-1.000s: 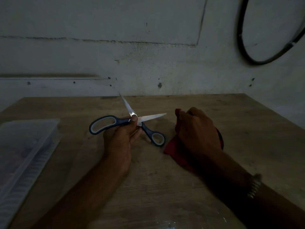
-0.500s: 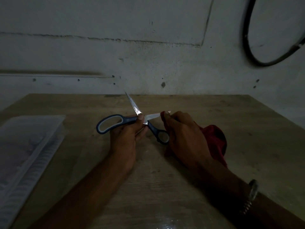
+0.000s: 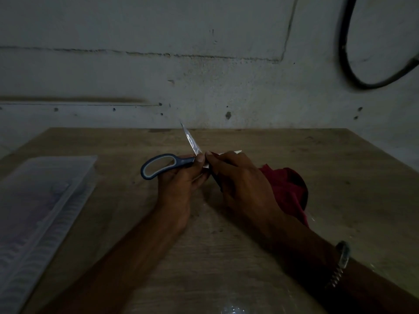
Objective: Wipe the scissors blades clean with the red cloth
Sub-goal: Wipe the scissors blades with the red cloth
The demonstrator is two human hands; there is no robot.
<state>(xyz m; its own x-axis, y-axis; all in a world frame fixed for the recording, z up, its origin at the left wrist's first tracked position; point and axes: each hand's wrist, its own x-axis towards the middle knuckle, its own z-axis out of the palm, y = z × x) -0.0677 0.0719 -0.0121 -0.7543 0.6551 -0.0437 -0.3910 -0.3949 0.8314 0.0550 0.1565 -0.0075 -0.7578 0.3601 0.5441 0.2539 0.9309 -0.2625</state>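
A pair of steel scissors with blue-and-grey plastic handles (image 3: 169, 165) is held open above the worn wooden table (image 3: 283, 150), gripped near the pivot by the left hand (image 3: 181, 186), whose fingers are curled around the handle shank with the thumb pressed at the joint. One blade (image 3: 190, 138) is pointed up and away toward the grey wall; the second blade (image 3: 233, 152) is laid almost level, its long axis running out to the right, with only its pale tip seen past the knuckles. That second blade is covered by the right hand (image 3: 240, 184), closed around it at the pivot end, fingertips almost touching the left thumb. The crumpled red cloth (image 3: 285, 189) is bunched under and behind the right palm; whether a fold of it is actually pinched against the steel cannot be told in the dim light.

The coming stroke is judged to run along the level blade, from the pivot outward to the right, away from the left hand. The right hand is the nearer one to that blade, and the upright blade is left for a later pass. A translucent ribbed plastic lid (image 3: 40, 200) is seen well apart at the left.
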